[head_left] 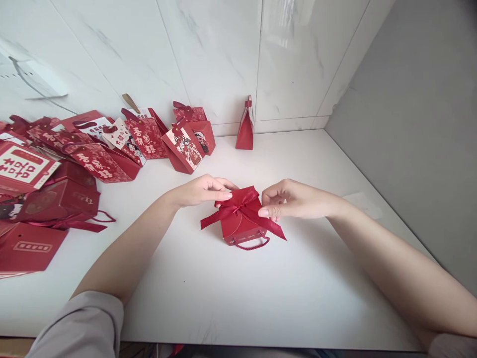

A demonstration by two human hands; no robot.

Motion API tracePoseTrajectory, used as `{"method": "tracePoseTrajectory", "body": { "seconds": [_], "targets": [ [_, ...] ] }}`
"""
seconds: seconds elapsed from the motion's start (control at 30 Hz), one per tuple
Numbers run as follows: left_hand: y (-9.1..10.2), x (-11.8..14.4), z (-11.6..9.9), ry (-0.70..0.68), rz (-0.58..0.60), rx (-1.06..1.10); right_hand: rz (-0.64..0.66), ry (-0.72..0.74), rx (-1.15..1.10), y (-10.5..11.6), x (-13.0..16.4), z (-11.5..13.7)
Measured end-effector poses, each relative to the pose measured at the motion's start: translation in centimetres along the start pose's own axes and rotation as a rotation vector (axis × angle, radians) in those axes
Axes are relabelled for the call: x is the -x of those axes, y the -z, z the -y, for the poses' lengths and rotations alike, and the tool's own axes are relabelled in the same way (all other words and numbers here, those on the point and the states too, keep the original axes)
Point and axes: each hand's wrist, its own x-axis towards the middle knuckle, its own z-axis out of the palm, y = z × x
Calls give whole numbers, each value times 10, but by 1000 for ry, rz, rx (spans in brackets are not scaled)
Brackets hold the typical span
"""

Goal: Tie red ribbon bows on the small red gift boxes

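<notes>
A small red gift box [231, 226] stands on the white table in front of me, with a twisted red cord handle [253, 246] at its near side. Tied across its top is a red satin ribbon [240, 208] in a bow, both tails spreading out to the sides. My left hand [203, 190] is closed at the bow's left loop, thumb against the ribbon and the other fingers partly hidden behind the box. On the opposite side, my right hand [286, 199] pinches at the right part of the bow, thumb and curled fingers together.
Many red gift boxes [100, 161] crowd the table's left side. Nearer the middle lean a picture-printed box [184, 149] and another behind it. One narrow red box [245, 129] stands by the tiled wall [219, 59]. A grey panel [417, 109] borders the right edge.
</notes>
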Motion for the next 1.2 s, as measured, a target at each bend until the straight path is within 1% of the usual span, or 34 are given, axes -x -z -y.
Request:
{"method": "tracePoseTrajectory", "body": {
  "seconds": [0.1, 0.17, 0.23, 0.37, 0.47, 0.57, 0.7, 0.87, 1.03, 1.1, 1.2],
  "targets": [
    [1, 1, 1, 12, -3, 20, -40, -125, 121, -7, 6, 8],
    [2, 1, 1, 14, -1, 33, -17, -130, 126, -9, 8, 12],
    [2, 1, 0, 13, 5, 40, -20, -64, 98, -9, 10, 13],
    [2, 2, -3, 9, 10, 67, -152, 65, 147, -8, 10, 13],
    [2, 2, -5, 6, 10, 97, -212, 144, 173, -10, 7, 11],
    [0, 2, -5, 6, 14, 98, -272, 161, 136, -16, 4, 9],
    [-2, 1, -5, 17, 33, 67, -263, 91, 0, -24, -2, 4],
    [-2, 1, -6, 13, 48, 41, -269, 164, 10, -29, -7, 2],
    [-3, -1, -3, 8, 19, 160, -285, 210, -107, -33, -5, 7],
    [-3, -2, -2, 18, 13, 200, -278, 187, -119, -34, -4, 9],
    [-2, -1, -1, 18, 44, 217, -243, 122, -112, -34, -2, 10]
  ]
}}
